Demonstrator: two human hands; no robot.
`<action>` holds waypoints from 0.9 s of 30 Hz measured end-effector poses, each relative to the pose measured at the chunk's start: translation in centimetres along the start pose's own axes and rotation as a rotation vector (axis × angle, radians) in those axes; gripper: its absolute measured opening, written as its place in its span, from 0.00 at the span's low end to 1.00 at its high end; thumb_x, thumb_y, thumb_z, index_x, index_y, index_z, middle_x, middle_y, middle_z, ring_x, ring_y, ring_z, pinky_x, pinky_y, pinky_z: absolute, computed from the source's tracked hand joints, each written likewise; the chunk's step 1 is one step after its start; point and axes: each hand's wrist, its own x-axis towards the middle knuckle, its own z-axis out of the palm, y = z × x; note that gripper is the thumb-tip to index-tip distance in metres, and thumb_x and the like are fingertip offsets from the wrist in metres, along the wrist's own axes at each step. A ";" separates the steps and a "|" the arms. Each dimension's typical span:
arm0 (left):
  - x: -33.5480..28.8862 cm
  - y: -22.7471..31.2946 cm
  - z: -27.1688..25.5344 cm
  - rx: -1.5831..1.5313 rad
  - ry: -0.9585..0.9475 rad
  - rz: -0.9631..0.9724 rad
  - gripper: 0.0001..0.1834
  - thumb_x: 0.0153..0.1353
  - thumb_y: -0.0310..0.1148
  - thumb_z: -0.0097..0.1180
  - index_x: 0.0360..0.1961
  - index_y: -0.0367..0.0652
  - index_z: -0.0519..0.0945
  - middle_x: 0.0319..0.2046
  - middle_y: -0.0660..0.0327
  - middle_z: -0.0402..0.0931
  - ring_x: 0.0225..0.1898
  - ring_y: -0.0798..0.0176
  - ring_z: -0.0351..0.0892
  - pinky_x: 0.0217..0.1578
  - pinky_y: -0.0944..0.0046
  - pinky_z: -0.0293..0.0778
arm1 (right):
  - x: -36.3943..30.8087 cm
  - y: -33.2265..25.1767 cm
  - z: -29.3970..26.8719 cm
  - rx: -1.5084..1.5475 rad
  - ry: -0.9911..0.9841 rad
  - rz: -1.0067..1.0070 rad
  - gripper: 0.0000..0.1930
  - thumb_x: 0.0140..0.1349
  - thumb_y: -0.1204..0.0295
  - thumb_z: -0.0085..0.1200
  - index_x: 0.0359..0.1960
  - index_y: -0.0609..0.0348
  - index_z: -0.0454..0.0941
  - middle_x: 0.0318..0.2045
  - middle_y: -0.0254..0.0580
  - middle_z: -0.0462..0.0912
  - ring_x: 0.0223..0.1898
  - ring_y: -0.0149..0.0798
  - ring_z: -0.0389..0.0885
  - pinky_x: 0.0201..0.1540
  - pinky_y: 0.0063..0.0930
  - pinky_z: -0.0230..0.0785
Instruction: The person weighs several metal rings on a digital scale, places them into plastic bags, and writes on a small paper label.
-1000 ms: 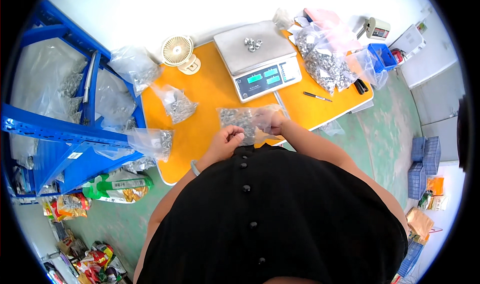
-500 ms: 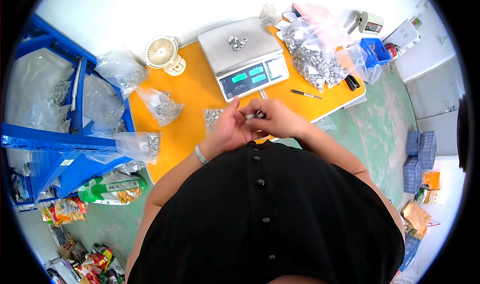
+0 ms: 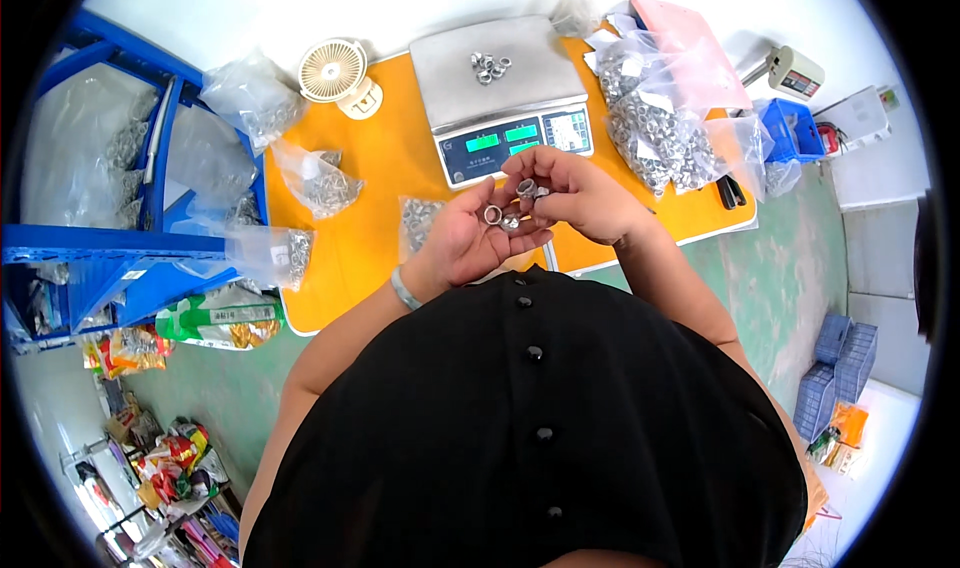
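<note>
My left hand (image 3: 462,246) is palm up, with silver metal rings (image 3: 493,215) lying on its palm and fingers. Just above it, my right hand (image 3: 592,204) pinches a few more rings (image 3: 527,189) between thumb and fingers. Both hands are in front of a digital weighing scale (image 3: 452,153), near the table's front edge. Several loose rings (image 3: 487,68) lie on the scale's steel pan (image 3: 445,83). Beside my left hand, a clear bag of rings (image 3: 418,218) lies on the table, partly hidden by that hand.
On the orange table (image 3: 325,293) are a small fan (image 3: 335,73), a bag of metal parts (image 3: 322,188) and a large bag of rings (image 3: 655,143) at right. A black stapler-like object (image 3: 731,193) sits by the right edge. Blue shelving (image 3: 150,243) with bags stands at left.
My hands have parted a little, and the left palm has opened, showing rings on it. The right hand has lifted slightly with rings in its fingers. The whole view has shifted somewhat.
</note>
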 end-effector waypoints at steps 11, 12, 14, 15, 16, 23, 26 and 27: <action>4.2 -0.9 0.6 0.010 -0.004 0.058 0.24 0.68 0.42 0.25 0.55 0.34 0.60 0.52 0.48 0.65 0.53 0.48 0.67 0.58 0.48 0.60 | 0.0 0.6 -4.3 -0.097 0.004 -0.045 0.26 0.44 0.91 0.34 0.49 0.65 0.65 0.43 0.39 0.72 0.48 0.31 0.72 0.52 0.23 0.63; 4.5 -1.0 0.5 0.011 0.005 0.065 0.24 0.68 0.42 0.25 0.55 0.34 0.60 0.52 0.48 0.65 0.53 0.48 0.67 0.58 0.48 0.60 | 0.0 0.6 -4.6 -0.118 -0.002 -0.047 0.26 0.44 0.91 0.34 0.49 0.65 0.65 0.43 0.39 0.72 0.48 0.31 0.72 0.52 0.23 0.63; 5.1 -1.1 0.7 0.015 0.024 0.074 0.24 0.68 0.42 0.26 0.55 0.34 0.60 0.52 0.48 0.65 0.53 0.48 0.66 0.58 0.48 0.60 | -0.1 0.6 -5.3 -0.115 -0.001 -0.046 0.26 0.44 0.91 0.34 0.49 0.64 0.65 0.43 0.39 0.72 0.48 0.31 0.72 0.52 0.23 0.63; 5.4 -1.2 0.8 0.025 0.045 0.075 0.24 0.68 0.42 0.26 0.55 0.33 0.60 0.52 0.48 0.65 0.53 0.48 0.66 0.58 0.48 0.60 | -0.2 0.6 -5.7 -0.113 -0.001 -0.045 0.26 0.45 0.91 0.34 0.49 0.64 0.65 0.43 0.39 0.72 0.48 0.31 0.72 0.52 0.24 0.63; 5.7 -1.2 0.8 0.035 0.066 0.077 0.24 0.68 0.42 0.26 0.55 0.33 0.59 0.52 0.48 0.65 0.53 0.48 0.66 0.57 0.48 0.60 | -0.2 0.6 -6.0 -0.116 0.005 -0.042 0.25 0.45 0.91 0.35 0.49 0.64 0.65 0.43 0.39 0.72 0.48 0.31 0.72 0.52 0.23 0.63; 7.2 -1.4 0.8 0.027 0.105 0.101 0.23 0.67 0.40 0.28 0.53 0.31 0.61 0.50 0.47 0.66 0.52 0.48 0.67 0.57 0.50 0.61 | -0.1 1.0 -7.9 -0.105 0.009 -0.024 0.23 0.48 0.90 0.36 0.48 0.65 0.65 0.42 0.39 0.73 0.47 0.31 0.72 0.51 0.23 0.63; 7.5 -1.1 0.7 0.010 0.096 0.096 0.23 0.67 0.41 0.28 0.53 0.32 0.62 0.50 0.49 0.67 0.52 0.49 0.67 0.57 0.50 0.61 | -0.1 1.0 -8.3 -0.267 0.012 -0.089 0.23 0.48 0.90 0.36 0.49 0.64 0.65 0.42 0.39 0.74 0.47 0.31 0.72 0.51 0.24 0.63; 7.7 -1.0 0.5 -0.002 0.080 0.105 0.23 0.67 0.41 0.29 0.53 0.32 0.63 0.50 0.49 0.67 0.52 0.49 0.68 0.57 0.50 0.61 | -0.1 0.9 -8.3 -0.352 0.016 -0.124 0.23 0.49 0.90 0.36 0.49 0.64 0.65 0.41 0.39 0.74 0.47 0.32 0.72 0.52 0.24 0.63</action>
